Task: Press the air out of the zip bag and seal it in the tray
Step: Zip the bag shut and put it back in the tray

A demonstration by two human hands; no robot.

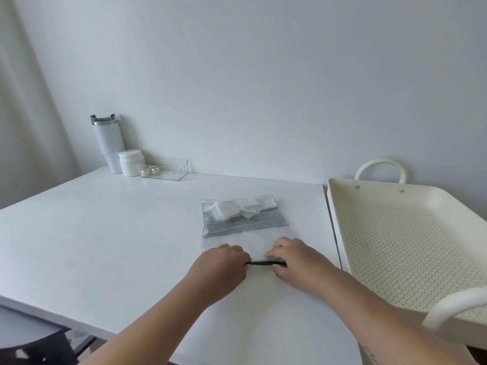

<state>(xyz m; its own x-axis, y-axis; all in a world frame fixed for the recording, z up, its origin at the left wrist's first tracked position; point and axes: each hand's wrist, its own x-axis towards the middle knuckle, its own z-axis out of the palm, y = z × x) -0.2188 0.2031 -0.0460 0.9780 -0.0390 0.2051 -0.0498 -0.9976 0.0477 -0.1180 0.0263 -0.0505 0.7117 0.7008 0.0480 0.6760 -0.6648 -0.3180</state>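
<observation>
White table (105,233) fills my view. My left hand (221,262) and right hand (295,259) pinch the dark zip strip (264,263) of the zip bag (242,227), flat on the table, left of the cream tray (382,201). Beyond, a tumbler (108,143) stands by the wall.

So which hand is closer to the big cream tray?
Right. The right hand pinches the zip bag strip on the side nearest the tray; the left hand grips the strip's other end, farther away.
</observation>
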